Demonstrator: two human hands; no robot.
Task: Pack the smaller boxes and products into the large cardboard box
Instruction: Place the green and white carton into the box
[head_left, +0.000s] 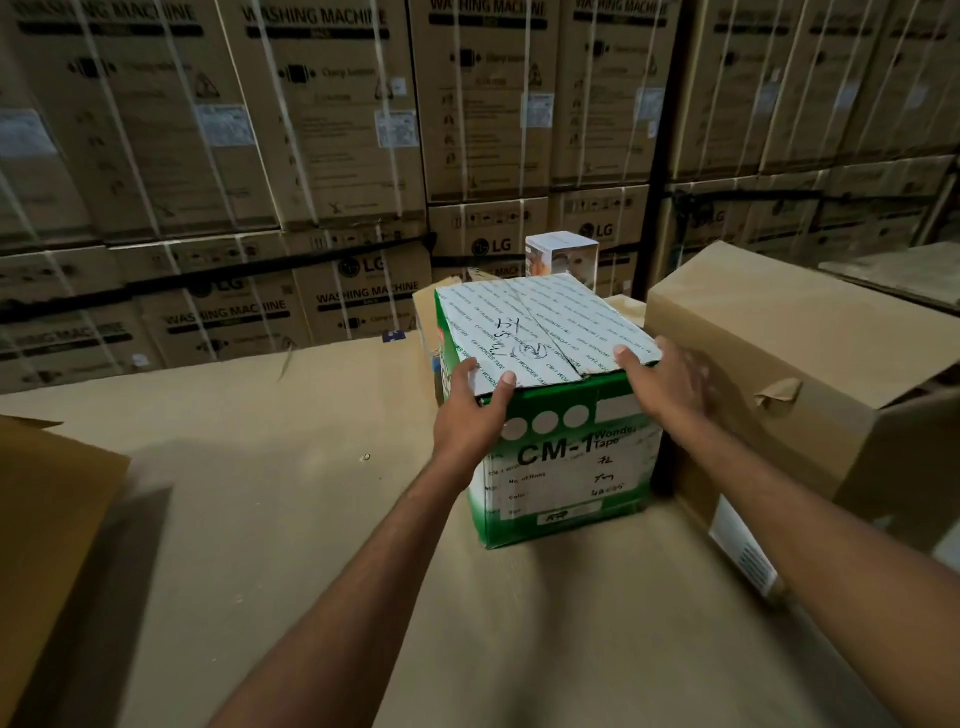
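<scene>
Head view shows both hands on the green tape box, which stands near the right edge of the cardboard surface, just beside a brown carton. The left hand clamps the near left top corner, fingertips hooked over the flap. The right hand, blurred, holds the near right corner with its thumb on top. This looks like the pick-up step. Next comes a level, two-handed lift toward the large box, possibly the open flap at the left edge.
</scene>
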